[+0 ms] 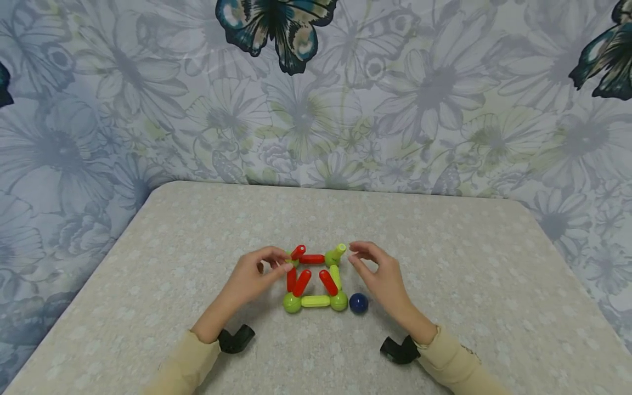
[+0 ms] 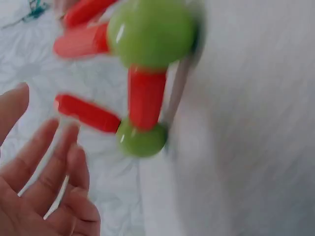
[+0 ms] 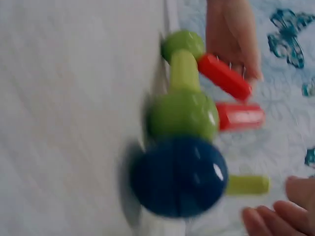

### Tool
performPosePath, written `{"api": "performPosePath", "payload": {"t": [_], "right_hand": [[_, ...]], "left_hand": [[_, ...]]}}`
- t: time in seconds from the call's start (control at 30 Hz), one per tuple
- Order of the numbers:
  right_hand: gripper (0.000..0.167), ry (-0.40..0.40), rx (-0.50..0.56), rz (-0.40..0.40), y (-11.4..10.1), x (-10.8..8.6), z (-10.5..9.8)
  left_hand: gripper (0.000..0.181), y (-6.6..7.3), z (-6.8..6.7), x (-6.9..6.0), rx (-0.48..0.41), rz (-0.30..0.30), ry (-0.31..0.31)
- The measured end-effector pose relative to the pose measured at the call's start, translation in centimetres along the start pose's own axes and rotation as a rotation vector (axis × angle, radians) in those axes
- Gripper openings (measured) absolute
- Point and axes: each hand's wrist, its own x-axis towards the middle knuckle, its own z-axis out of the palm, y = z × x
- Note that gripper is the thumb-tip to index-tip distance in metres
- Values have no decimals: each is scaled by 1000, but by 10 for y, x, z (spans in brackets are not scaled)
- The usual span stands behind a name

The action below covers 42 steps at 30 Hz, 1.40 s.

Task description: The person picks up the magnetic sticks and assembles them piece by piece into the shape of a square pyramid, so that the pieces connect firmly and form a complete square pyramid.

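On the table sits a square frame of toy sticks and balls. Green balls point(image 1: 292, 303) form its corners, joined by red sticks point(image 1: 312, 259) at the back and left and yellow-green sticks point(image 1: 315, 301) at the front and right. Three red sticks point(image 2: 86, 113) point up from corners, and a yellow-green stick point(image 3: 250, 185) stands up at the far right. My left hand point(image 1: 257, 271) is beside the far-left corner, fingers loosely bent, holding nothing. Just right of the far-right upright stick, my right hand point(image 1: 382, 277) hovers with relaxed fingers. A dark blue ball point(image 1: 358, 303) lies beside the near-right corner.
A pale patterned cloth covers the table point(image 1: 444, 236). Behind it hangs a floral curtain point(image 1: 316, 120) with butterfly prints. Black wrist-camera mounts point(image 1: 237, 339) sit at both sleeves.
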Motion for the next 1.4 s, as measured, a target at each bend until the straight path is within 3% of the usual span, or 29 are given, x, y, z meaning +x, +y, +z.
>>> {"api": "performPosePath", "payload": {"t": [0.07, 0.1, 0.23, 0.5, 0.67, 0.83, 1.2, 1.33, 1.4], "right_hand": [[38, -78, 13, 23, 6, 8, -3], [42, -129, 18, 28, 10, 12, -3], [45, -263, 9, 14, 16, 22, 3], [40, -312, -193, -162, 3, 26, 13], [38, -357, -301, -260, -2, 29, 16], [36, -369, -345, -314, -3, 30, 19], [40, -375, -323, -267, -2, 29, 20], [47, -387, -320, -165, -5, 17, 1], [47, -429, -329, -99, -6, 8, -13]], "left_hand": [[36, -3, -2, 6, 48, 19, 42], [42, -4, -2, 9, 66, 31, 34], [48, -7, 8, 18, 133, 70, -60], [34, -5, 14, 20, 278, 155, -29], [32, -6, 12, 18, 262, 170, -53], [30, -8, 11, 18, 238, 172, -64], [30, -10, 10, 16, 220, 180, -60], [31, -10, 10, 15, 217, 173, -72], [32, -9, 9, 15, 215, 168, -72]]}}
